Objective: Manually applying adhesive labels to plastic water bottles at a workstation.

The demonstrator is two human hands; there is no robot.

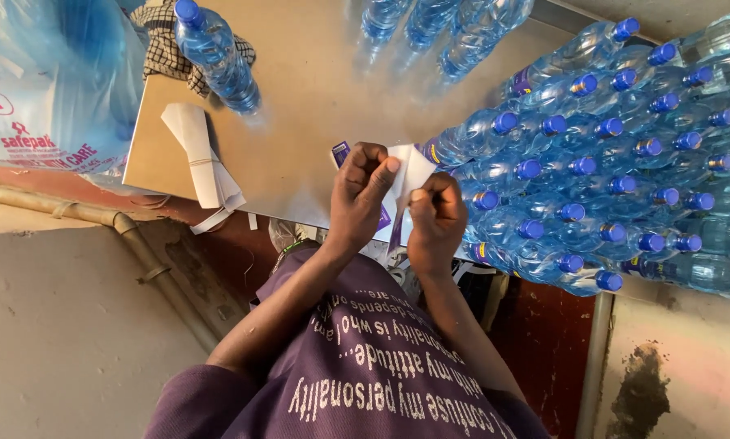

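Note:
My left hand [363, 193] and my right hand [435, 221] are close together over the near edge of a metal table [300, 89]. Both pinch a small white label sheet [409, 169] between thumb and fingers. Purple sticker pieces show at its edges, one [340, 152] by my left hand and one [384, 218] between my hands. Just right of my hands lies a big stack of clear water bottles [608, 171] with blue caps pointing toward me.
A single blue-capped bottle [217, 58] rests at the table's far left beside a checked cloth [163, 47]. A banded bundle of white paper strips [202, 158] overhangs the near edge. A blue plastic bag [52, 81] is at left, more bottles [438, 28] at the far side, and a pipe [97, 215] below.

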